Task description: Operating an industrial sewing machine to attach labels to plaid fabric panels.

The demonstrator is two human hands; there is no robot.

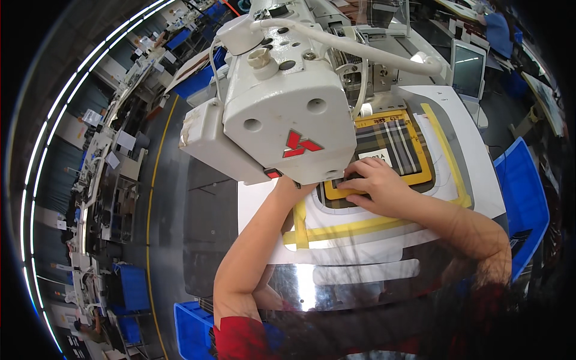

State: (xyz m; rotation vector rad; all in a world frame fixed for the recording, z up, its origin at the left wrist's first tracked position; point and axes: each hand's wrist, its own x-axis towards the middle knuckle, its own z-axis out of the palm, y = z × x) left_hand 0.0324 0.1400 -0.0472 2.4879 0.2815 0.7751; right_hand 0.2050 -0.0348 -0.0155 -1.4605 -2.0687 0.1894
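A large white sewing machine head [288, 114] stands right in front of me. My left forearm [258, 240] reaches up to its underside, which hides the fingers of my left hand [298, 189]. To the right, my right hand [379, 187] rests over the near edge of a yellow clamp frame [420, 177], fingers bent and apart with the thumb spread toward me. Dark plaid fabric [393, 141] lies inside that frame. A small white printed label [377, 158] sits on the fabric beside my fingertips.
White sheeting with yellow tape strips [360, 227] lies around the frame. A shiny metal plate [312, 288] is nearer me. Blue bins [522, 198] stand right and lower left. A screen [468, 71] is at the back right. Other workstations line the left beyond a yellow floor line [153, 192].
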